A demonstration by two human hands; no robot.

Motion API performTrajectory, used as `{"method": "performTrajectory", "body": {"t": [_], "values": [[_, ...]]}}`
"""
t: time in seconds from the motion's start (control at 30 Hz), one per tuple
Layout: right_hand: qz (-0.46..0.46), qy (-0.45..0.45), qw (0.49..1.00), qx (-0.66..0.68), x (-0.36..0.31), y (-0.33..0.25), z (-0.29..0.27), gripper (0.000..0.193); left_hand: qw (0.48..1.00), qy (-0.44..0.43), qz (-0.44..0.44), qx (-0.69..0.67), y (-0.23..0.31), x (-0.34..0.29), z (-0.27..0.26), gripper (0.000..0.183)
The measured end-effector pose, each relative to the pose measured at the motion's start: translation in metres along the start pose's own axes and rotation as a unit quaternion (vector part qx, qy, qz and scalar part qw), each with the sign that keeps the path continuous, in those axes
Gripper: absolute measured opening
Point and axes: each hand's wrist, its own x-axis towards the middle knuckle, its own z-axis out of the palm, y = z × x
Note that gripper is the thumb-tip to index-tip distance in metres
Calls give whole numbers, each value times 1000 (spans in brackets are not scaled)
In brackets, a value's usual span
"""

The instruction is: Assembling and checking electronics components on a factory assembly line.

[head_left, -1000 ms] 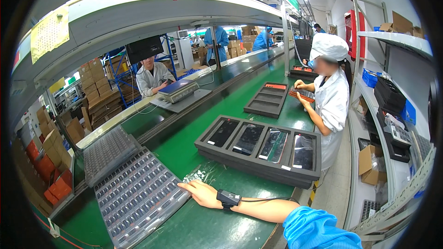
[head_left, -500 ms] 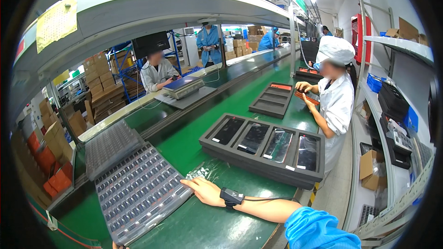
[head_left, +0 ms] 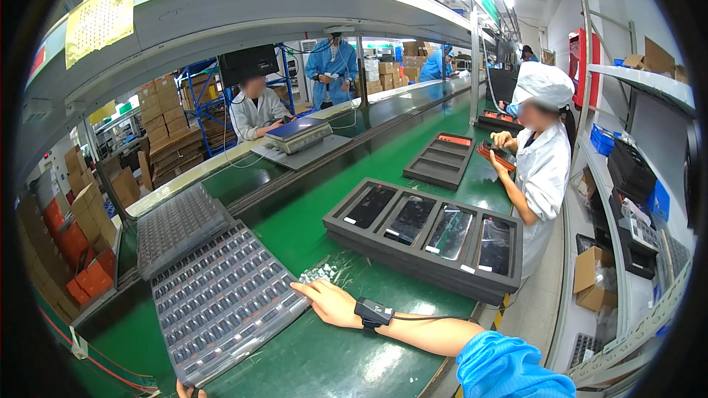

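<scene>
Legible text: none | yellow paper sheet point(head_left: 99, 23), above-left of clear plastic compartment tray point(head_left: 289, 305), on white overhead shelf point(head_left: 243, 9): print too small | small white labels point(head_left: 434, 250), right of that tray, on dark glossy panels point(head_left: 450, 230): unreadable

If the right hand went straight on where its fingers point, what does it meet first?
The compartmented plastic tray. The right hand has its fingertips at the tray's near right edge, seemingly touching, though depth there is hard to judge.
</scene>
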Motion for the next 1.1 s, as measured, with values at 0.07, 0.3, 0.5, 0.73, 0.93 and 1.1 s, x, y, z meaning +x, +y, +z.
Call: {"method": "performTrajectory", "body": {"t": [0.07,0.3,0.5,0.73,0.93,1.1], "values": [[0,1,1000,7,0,0,0,66,1000,0,-4,1,3,-1,1,58],[-5,10,1000,10,-2,-3,-2,65,1000,-9,-3,-15,1,-2,1,59],[5,3,1000,4,-1,-2,-5,65,1000,-11,-6,-10,3,1,3,59],[-43,43,998,16,3,-3,4,62,999,1,10,33,20,-6,-2,57],[-13,-19,999,22,14,-27,-19,61,996,48,70,8,-26,3,1,63],[-50,36,998,13,-5,-22,-24,63,994,52,73,66,-1,0,8,66]]}}
